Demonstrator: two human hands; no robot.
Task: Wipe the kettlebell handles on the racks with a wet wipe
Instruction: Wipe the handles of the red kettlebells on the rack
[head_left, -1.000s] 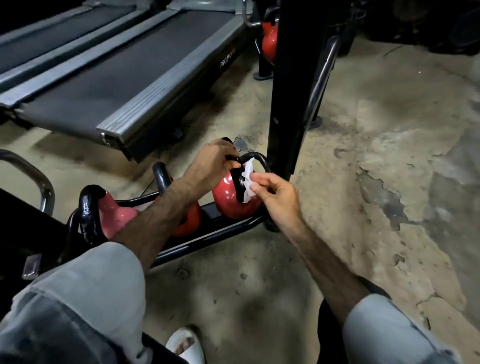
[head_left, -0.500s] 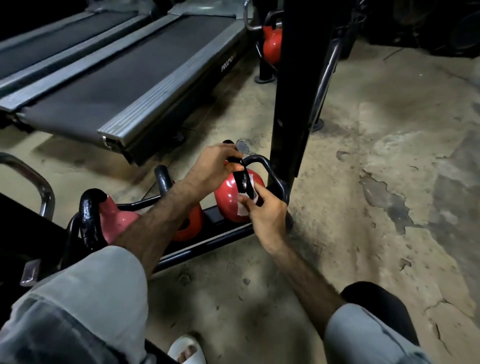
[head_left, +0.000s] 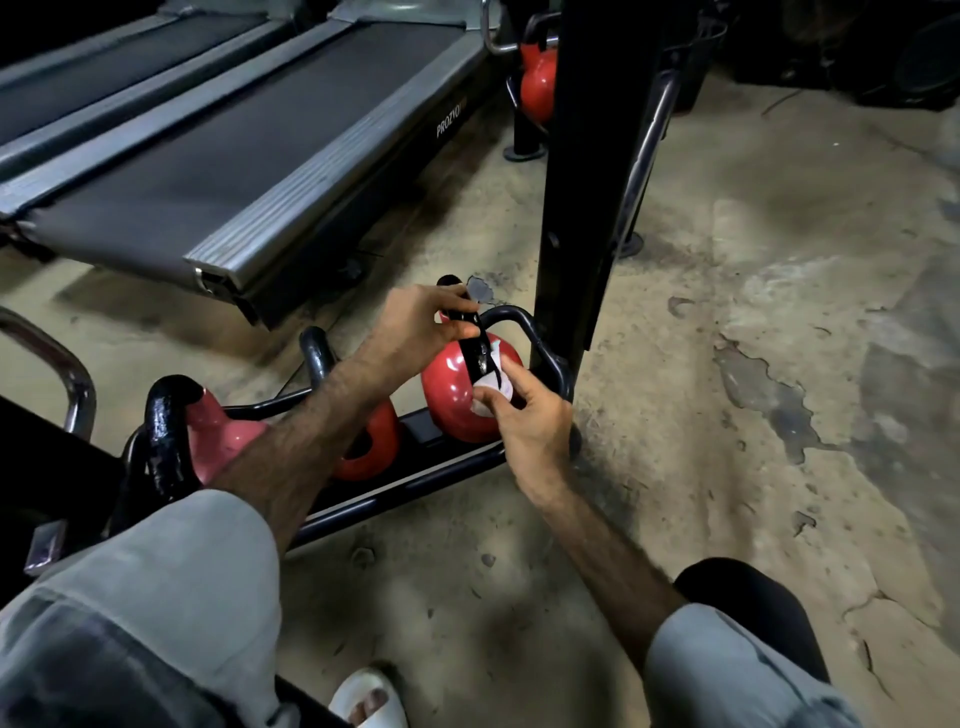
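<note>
Centre of frame, low rack (head_left: 395, 499): right hand (head_left: 530, 426) pinches the white wet wipe (head_left: 491, 392) between thumb and fingers and presses it against the lower part of the black handle (head_left: 475, 348) of the end red kettlebell (head_left: 452, 395), where the handle meets the red body. Left hand (head_left: 415, 322) is curled round the top of that same handle, steadying it.

Change over the last second: the wipe was higher, near the upper curve of the handle; half a second ago it had slid down the near leg; now it sits at the base, partly bunched under the right fingertips. Left hand grip unchanged throughout. Reading: one downward stroke along this leg of the handle looks about finished.

Judgement on progress: the far leg and the top, under the left hand, probably remain to be wiped; the left hand would need to shift to expose that part.

Left of centre, two more kettlebells on the same rack: a red one (head_left: 369, 447) largely hidden behind the left forearm, and a pink one (head_left: 218, 431) with a thick black handle at lower left. A further red kettlebell (head_left: 537, 78) sits at the upper middle. Whether these are already cleaned cannot be told. Treadmill (head_left: 234, 156) fills the upper left.
</note>
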